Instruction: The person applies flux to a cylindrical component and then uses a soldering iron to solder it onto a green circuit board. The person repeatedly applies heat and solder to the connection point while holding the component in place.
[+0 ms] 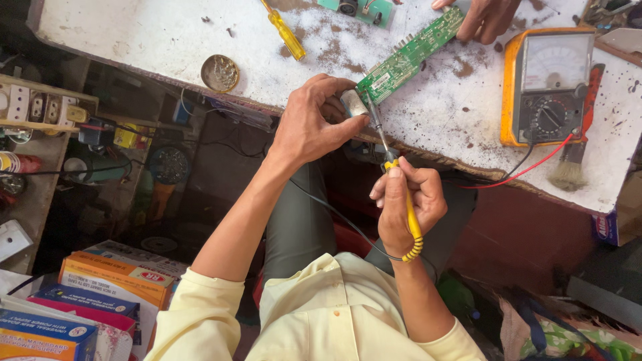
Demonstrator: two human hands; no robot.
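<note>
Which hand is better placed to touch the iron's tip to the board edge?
Right hand: it grips the yellow soldering iron, tip near the green circuit board. Left hand is pinching the board's end.

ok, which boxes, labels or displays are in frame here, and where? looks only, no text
Stacked cardboard boxes: bottom left, flat, orange, blue and pink with printed panels.
Analog multimeter: right on the bench, orange case, pale needle-dial window, black rotary selector.
White label: small rectangle on the green circuit board, near the left hand.
Blue packet: right edge, partly cut off.
</note>
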